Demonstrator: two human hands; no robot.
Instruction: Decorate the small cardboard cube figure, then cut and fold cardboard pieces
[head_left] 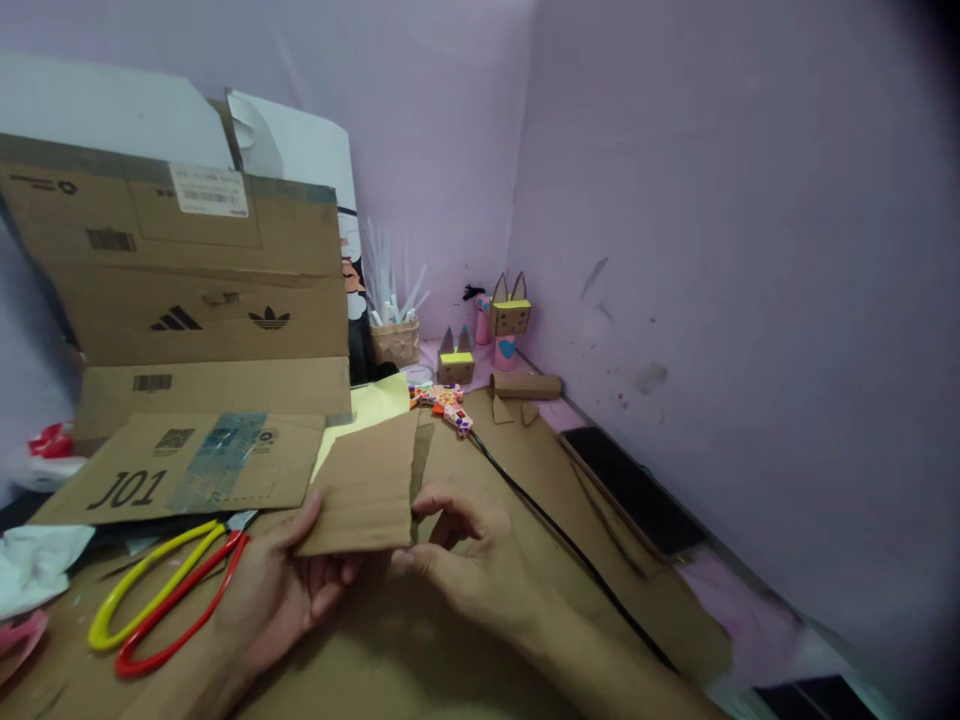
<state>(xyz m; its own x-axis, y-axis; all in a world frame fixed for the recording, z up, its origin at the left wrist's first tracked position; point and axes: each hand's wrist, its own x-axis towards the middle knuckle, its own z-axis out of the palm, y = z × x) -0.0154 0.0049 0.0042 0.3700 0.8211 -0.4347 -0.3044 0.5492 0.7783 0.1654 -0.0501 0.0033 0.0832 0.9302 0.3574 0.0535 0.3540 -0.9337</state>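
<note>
A flat piece of brown cardboard (365, 490) with a ragged right edge is held up over the work surface. My left hand (281, 585) grips it from the left, thumb on top and fingers underneath. At the torn right edge, my right hand (469, 550) pinches the cardboard's rim between thumb and fingers. Left of my left hand lie scissors (184, 590) with one yellow and one red handle loop; their blades are partly hidden. A glue gun (450, 405) wrapped in patterned covering rests beyond the cardboard, its black cord running toward the lower right.
An opened cardboard box (202, 300) stands at the back left. Small cardboard cat figures (456, 367), a cardboard tube (525, 386) and a basket (396, 342) of clear sticks sit near the corner. A dark flat device (630, 490) lies along the right wall. White tissue (41, 565) is at left.
</note>
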